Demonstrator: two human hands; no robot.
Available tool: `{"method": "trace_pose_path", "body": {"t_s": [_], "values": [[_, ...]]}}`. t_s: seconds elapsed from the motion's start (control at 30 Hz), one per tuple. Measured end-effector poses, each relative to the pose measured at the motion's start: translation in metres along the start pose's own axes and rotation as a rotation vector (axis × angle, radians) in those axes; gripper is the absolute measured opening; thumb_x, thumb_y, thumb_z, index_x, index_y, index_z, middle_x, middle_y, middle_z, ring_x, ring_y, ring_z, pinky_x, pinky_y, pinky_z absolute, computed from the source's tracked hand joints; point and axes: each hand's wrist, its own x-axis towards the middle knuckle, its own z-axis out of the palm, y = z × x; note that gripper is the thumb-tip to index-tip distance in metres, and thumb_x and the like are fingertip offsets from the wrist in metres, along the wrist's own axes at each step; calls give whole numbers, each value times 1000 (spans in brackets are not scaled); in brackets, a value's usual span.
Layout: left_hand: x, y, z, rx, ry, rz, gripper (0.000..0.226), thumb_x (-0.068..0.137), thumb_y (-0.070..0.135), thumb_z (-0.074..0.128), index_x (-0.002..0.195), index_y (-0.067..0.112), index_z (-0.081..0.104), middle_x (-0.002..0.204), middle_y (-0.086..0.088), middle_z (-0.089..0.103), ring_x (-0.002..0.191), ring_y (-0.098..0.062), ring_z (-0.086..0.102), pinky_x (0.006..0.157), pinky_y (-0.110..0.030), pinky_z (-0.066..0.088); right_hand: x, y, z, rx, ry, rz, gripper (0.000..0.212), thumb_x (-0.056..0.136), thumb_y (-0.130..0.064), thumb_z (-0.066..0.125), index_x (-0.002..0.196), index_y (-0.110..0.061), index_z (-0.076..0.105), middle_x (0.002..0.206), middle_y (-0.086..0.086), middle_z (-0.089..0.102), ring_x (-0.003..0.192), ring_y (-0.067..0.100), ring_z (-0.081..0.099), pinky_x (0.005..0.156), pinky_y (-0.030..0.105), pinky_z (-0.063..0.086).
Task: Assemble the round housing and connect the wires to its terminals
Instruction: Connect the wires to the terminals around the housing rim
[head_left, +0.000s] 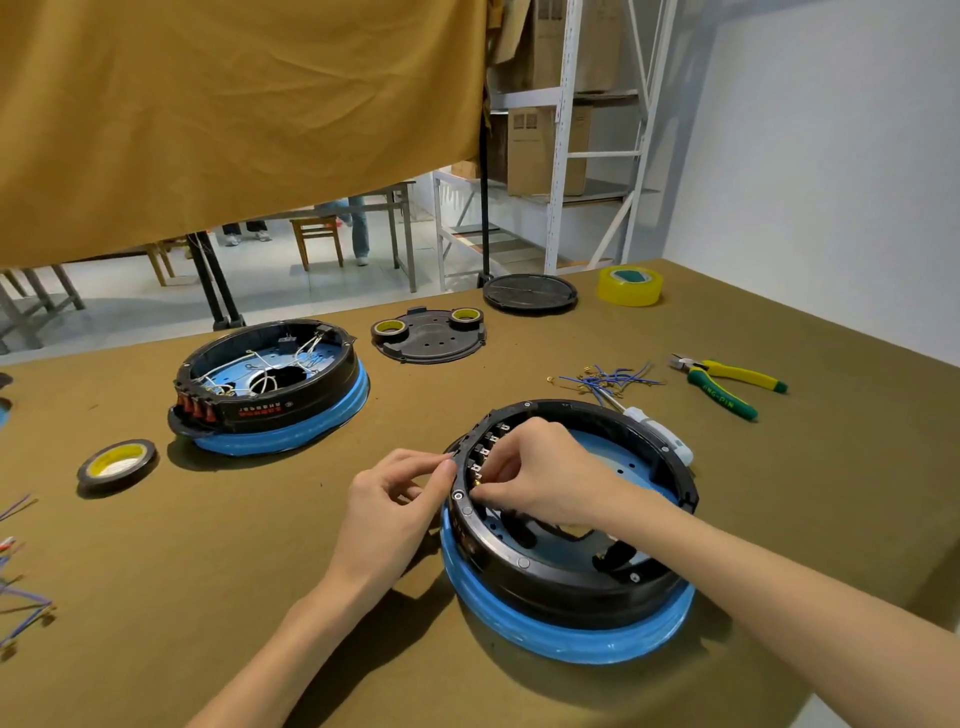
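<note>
A round black housing (566, 582) on a blue base lies in front of me on the olive table. My left hand (400, 493) pinches the outer left rim of the housing beside a row of metal terminals (480, 457). My right hand (540, 467) reaches inside the rim with curled fingers at those terminals; whatever it holds is hidden by the fingers. A bundle of blue wires (608, 379) with ring lugs lies behind the housing. A second housing (270, 384) with white wires fitted stands at the left.
Green-and-yellow pliers (732, 384) lie at the right, a white-handled screwdriver (657, 428) behind the housing. Black tape rolls (117, 462) and two black covers (431, 338) (530, 292) sit further back, beside yellow clear tape (629, 285). More wires (21, 597) lie at the left edge.
</note>
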Motion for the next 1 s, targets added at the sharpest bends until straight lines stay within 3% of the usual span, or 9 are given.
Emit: {"method": "trace_pose_path", "body": {"t_s": [0.17,0.27,0.37,0.43,0.53,0.7,0.77,0.83,1.0], "values": [[0,0,2,58,20,33,39,86,49,62,115,26,75,108,13,72,88,-13,66,73,-26,55,-2,10,-18,-48,105,51,13,90,-31,75,93,-19,81,71,-10,69,62,-1,61,59,14,47],[0,3,4,70,-8,35,45,89,50,57,129,30,67,121,18,68,104,-5,64,86,-25,54,1,7,-14,-82,91,54,13,90,-29,75,95,-19,82,78,-8,71,71,2,63,62,15,47],[-1,2,6,120,-71,22,46,97,47,50,139,33,61,137,20,61,128,3,50,104,-28,42,6,1,-9,-88,68,61,8,88,-24,77,89,-19,83,78,-6,75,73,5,68,65,19,53],[0,2,6,137,-77,9,39,103,40,49,140,35,59,140,20,59,134,4,43,105,-25,36,9,0,-9,-85,63,77,6,87,-21,78,86,-18,83,75,-5,75,69,3,69,65,21,56],[1,2,6,140,-69,-7,36,104,35,51,139,34,60,138,18,61,134,1,45,109,-31,39,13,-1,-10,-57,29,121,7,89,-15,76,84,-13,81,64,-1,73,53,2,66,54,15,51],[2,0,6,153,-62,-12,35,104,33,52,137,33,62,136,17,63,133,-3,48,113,-45,41,13,0,-5,-35,39,91,11,91,-9,73,82,-8,80,66,6,75,59,16,74,63,27,63],[2,-1,6,145,-60,-14,34,104,32,53,137,32,63,136,15,64,133,-6,50,113,-48,42,12,1,-4,-6,41,90,12,91,-9,73,81,-9,79,67,5,75,58,14,74,59,25,62],[2,0,8,138,-53,-20,34,104,33,54,137,32,63,135,14,65,133,-7,51,113,-49,43,10,2,-3,-12,54,84,11,92,-11,73,82,-11,78,67,3,75,57,11,73,57,20,58],[-1,3,7,155,-39,-7,38,101,43,52,137,36,62,135,18,64,132,-5,51,112,-48,43,0,1,-4,-8,64,113,16,90,-29,77,98,-16,72,75,2,75,64,12,72,68,30,63]]}}
